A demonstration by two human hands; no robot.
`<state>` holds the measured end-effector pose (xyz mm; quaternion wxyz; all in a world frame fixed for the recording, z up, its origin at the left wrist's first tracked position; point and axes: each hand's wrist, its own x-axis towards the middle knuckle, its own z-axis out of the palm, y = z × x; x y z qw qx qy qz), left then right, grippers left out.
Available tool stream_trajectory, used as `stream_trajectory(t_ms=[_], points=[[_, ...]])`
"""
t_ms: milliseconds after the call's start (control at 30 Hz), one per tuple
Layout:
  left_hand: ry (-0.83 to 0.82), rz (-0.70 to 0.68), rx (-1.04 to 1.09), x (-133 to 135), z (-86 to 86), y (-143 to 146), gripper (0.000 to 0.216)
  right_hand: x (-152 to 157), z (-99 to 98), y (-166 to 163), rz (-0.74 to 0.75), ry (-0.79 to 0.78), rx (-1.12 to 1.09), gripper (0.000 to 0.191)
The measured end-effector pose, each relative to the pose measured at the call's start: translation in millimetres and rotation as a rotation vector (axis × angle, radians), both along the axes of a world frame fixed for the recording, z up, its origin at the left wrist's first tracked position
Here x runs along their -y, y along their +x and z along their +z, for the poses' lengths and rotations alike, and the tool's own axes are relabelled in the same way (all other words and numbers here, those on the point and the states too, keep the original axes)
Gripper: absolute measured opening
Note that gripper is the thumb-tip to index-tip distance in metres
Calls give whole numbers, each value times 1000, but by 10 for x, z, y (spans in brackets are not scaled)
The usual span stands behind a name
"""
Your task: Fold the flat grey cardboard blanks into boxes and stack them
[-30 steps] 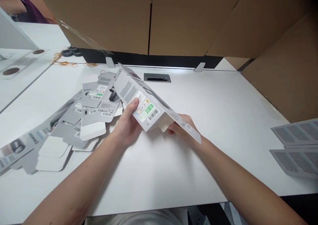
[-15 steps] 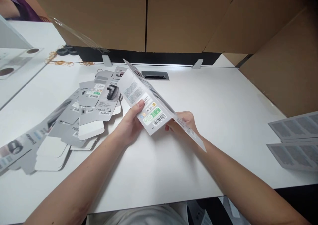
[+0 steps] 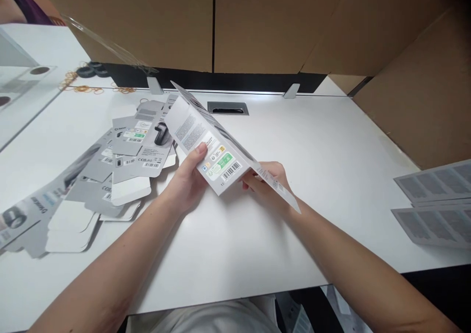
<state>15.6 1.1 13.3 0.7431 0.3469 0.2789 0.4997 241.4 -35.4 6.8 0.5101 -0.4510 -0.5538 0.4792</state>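
Note:
A grey printed product box [image 3: 198, 137], partly unfolded, is tilted above the white table, its barcode and green label side facing me. My left hand [image 3: 189, 181] grips its lower left edge, thumb on the printed face and the other fingers behind. Under the long flap at its right end is my right hand [image 3: 270, 173], closed against the box; the flap and box hide part of its fingers. Left of my hands lies a loose pile of flat grey box blanks [image 3: 134, 151] with printed pictures and white tabs.
Cardboard panels [image 3: 265, 24] stand along the back and right. Printed sheets [image 3: 434, 200] lie at the right edge. Rubber bands [image 3: 88, 89] and black rolls [image 3: 91, 69] sit at the back left. A socket panel [image 3: 228, 108] is set into the table [image 3: 338, 141]. Another person's arm shows top left.
The view has shifted slightly, so everything sits a little further left and up. The hands keep the same hold on the box.

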Motion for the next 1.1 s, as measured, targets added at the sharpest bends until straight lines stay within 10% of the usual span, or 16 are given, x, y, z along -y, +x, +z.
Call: stream_trajectory(t_ms=[567,767,1100], points=[[190,-116,36,54,12,-26,93,-57,-58,118,101,-127,-33,41],[208,-259,62,50,56,-64,61,-34,21,112,247,-283,-15,45],[32,270,86,-107,87,-155,49,-123,99,80,-261,38,44,71]])
